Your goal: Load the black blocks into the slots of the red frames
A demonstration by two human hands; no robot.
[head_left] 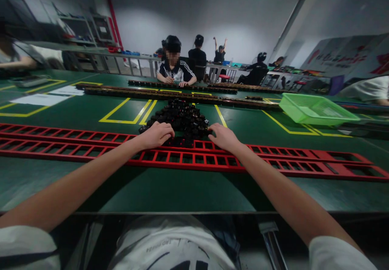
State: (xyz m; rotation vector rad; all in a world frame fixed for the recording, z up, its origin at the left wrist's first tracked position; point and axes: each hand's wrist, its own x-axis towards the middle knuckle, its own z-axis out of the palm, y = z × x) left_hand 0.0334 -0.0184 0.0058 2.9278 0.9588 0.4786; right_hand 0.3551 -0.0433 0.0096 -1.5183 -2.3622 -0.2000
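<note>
A heap of small black plastic parts (182, 116), some with tiny red spots, lies on the green table in front of me. My left hand (158, 135) is at the heap's near left side, its fingers loosely bent against the parts. On the heap's right edge my right hand (224, 136) rests with curved fingers, thumb apart from the index finger. No held part shows in either hand, though the fingertips are partly hidden. Under both wrists run two long red slotted frames (188, 159), side by side across the table. A few black parts sit over the far frame between my hands.
A light green plastic basket (316, 110) stands at the right. Long dark strips (182, 96) stretch across the table behind the heap. White papers (45, 99) lie at the left, among yellow tape outlines (120, 121). A co-worker (176, 71) sits opposite, with others farther back.
</note>
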